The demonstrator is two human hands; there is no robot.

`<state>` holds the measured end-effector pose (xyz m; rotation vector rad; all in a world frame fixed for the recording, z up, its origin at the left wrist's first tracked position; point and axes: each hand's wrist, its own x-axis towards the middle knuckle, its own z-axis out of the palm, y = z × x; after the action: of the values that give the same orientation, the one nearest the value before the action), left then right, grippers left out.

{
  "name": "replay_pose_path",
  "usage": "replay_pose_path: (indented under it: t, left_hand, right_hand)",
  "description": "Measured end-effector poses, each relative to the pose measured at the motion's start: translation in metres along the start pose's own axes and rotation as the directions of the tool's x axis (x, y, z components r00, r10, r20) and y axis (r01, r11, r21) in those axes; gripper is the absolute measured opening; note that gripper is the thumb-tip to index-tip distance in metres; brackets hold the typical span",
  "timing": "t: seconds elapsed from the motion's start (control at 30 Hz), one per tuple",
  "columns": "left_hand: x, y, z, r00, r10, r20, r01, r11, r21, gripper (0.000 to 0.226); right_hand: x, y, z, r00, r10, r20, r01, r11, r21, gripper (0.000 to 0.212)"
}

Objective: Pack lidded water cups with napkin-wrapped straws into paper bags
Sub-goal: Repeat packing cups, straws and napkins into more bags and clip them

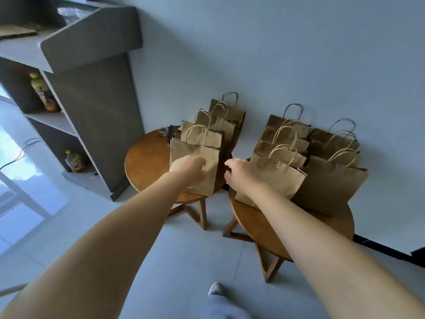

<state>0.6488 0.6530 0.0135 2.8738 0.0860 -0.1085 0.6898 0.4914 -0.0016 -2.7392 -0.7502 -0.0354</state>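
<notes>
our left hand [189, 168] lies flat on the front bag [194, 166], gripping nothing; our right hand [241, 173], loosely curled and empty, nears its side. we steady both sides, keeping it upright on the surface [142, 157].

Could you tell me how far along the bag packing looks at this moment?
Well along, it seems: closed paper bags fill the right table, the front one clipped shut, and four more stand in a row on the left table. In hand: the left hand rests on the nearest bag there, and the right hand is beside it. Bag contents are hidden, and no cups or straws show.
</notes>
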Motion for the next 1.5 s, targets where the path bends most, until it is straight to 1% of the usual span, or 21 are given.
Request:
replay_pose_path:
  t: [0.07, 0.17, 0.23, 0.33, 0.47, 0.57, 0.7, 0.8, 0.9, 1.07, 1.13, 1.17, 1.23, 1.27, 1.37, 1.5]
  left_hand:
    - [-0.004, -0.031, -0.011, 0.999, -0.048, -0.025, 0.049, 0.999, 0.008, 0.034]
    - [0.000, -0.073, -0.032, 0.989, -0.117, -0.089, 0.119, 0.993, 0.008, 0.027]
    - [0.007, -0.099, -0.051, 0.984, -0.143, -0.111, 0.147, 0.989, 0.029, 0.024]
    - [0.024, -0.139, -0.080, 0.978, -0.156, -0.140, 0.168, 0.983, 0.078, 0.023]
    - [0.059, -0.204, -0.118, 0.963, -0.162, -0.214, 0.178, 0.982, 0.061, 0.030]
    - [0.083, -0.248, -0.152, 0.961, -0.155, -0.230, 0.177, 0.981, 0.080, 0.035]
    - [0.109, -0.304, -0.198, 0.933, -0.190, -0.306, 0.211, 0.977, 0.037, 0.032]
    - [0.126, -0.348, -0.227, 0.916, -0.215, -0.338, 0.239, 0.970, 0.031, 0.031]
    - [0.145, -0.385, -0.245, 0.907, -0.227, -0.356, 0.239, 0.971, -0.010, 0.030]
    - [0.177, -0.450, -0.271, 0.895, -0.210, -0.393, 0.197, 0.978, -0.074, 0.032]
    - [0.187, -0.483, -0.281, 0.885, -0.223, -0.408, 0.187, 0.974, -0.127, 0.031]
    - [0.191, -0.498, -0.286, 0.882, -0.221, -0.417, 0.175, 0.974, -0.146, 0.031]
    - [0.197, -0.534, -0.298, 0.876, -0.191, -0.443, 0.144, 0.980, -0.137, 0.031]
    - [0.199, -0.551, -0.303, 0.874, -0.173, -0.455, 0.131, 0.984, -0.123, 0.032]
    - [0.209, -0.608, -0.321, 0.877, -0.150, -0.456, 0.116, 0.988, -0.104, 0.034]
    - [0.223, -0.684, -0.340, 0.901, -0.123, -0.417, 0.110, 0.992, -0.055, 0.034]
  right_hand:
    - [0.017, -0.027, 0.000, 0.999, -0.032, 0.014, 0.032, 0.999, -0.022, 0.029]
    - [0.050, -0.065, -0.002, 0.997, -0.082, 0.006, 0.082, 0.996, -0.034, 0.033]
    - [0.077, -0.091, -0.002, 0.994, -0.108, -0.001, 0.108, 0.994, -0.036, 0.032]
    - [0.122, -0.129, 0.001, 0.992, -0.127, -0.009, 0.127, 0.991, -0.032, 0.023]
    - [0.196, -0.183, 0.008, 0.981, -0.186, -0.046, 0.186, 0.983, -0.007, 0.031]
    - [0.250, -0.222, 0.009, 0.972, -0.222, -0.073, 0.223, 0.975, 0.018, 0.032]
    - [0.314, -0.273, 0.009, 0.960, -0.261, -0.096, 0.267, 0.962, 0.055, 0.036]
    - [0.355, -0.314, 0.011, 0.951, -0.295, -0.092, 0.301, 0.952, 0.061, 0.038]
    - [0.389, -0.344, 0.013, 0.948, -0.301, -0.099, 0.307, 0.951, 0.046, 0.036]
    - [0.448, -0.389, 0.021, 0.959, -0.257, -0.124, 0.263, 0.964, 0.038, 0.039]
    - [0.470, -0.414, 0.028, 0.949, -0.249, -0.196, 0.267, 0.961, 0.074, 0.037]
    - [0.479, -0.427, 0.031, 0.933, -0.251, -0.259, 0.286, 0.952, 0.106, 0.035]
    - [0.498, -0.459, 0.037, 0.893, -0.263, -0.366, 0.332, 0.933, 0.141, 0.030]
    - [0.506, -0.475, 0.040, 0.880, -0.276, -0.386, 0.350, 0.927, 0.136, 0.029]
    - [0.536, -0.526, 0.052, 0.891, -0.296, -0.343, 0.342, 0.936, 0.081, 0.032]
    - [0.580, -0.585, 0.077, 0.945, -0.208, -0.253, 0.235, 0.969, 0.082, 0.037]
